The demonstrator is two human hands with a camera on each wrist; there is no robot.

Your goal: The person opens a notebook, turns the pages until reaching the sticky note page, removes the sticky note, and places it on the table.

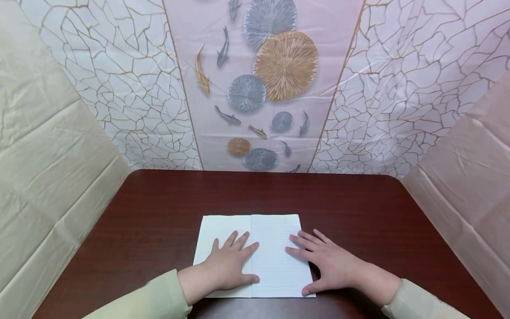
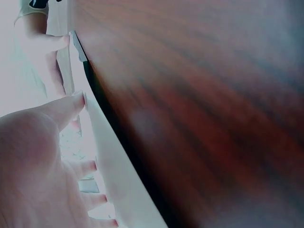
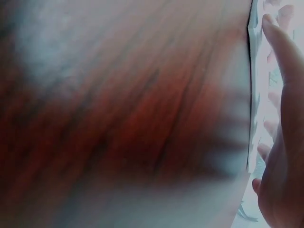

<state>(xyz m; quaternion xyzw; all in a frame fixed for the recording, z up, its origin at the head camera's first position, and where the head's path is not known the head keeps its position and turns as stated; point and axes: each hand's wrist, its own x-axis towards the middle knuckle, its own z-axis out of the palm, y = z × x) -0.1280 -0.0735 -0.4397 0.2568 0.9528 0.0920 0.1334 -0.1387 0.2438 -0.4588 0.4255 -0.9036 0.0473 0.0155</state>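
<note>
Opened notebook [image 1: 275, 261] flat on the counter [image 1: 255, 195]; left hand [image 1: 229, 266] spread over its left page and fold, right hand [image 1: 336, 265] over its right edge, both released; contact pressure seems light.

I can read no word, number, brand or sign anywhere before me. On the right-hand page of the open, white, rectangular paper notebook [image 1: 263, 261] there are faint printed ruled lines [image 1: 276, 252], and close to that page's top edge I see a small pale mark [image 1: 285, 219], too tiny for me to make out as letters or figures. In both my wrist views the notebook's paper is a glaring pale strip, nothing on it legible.
</note>
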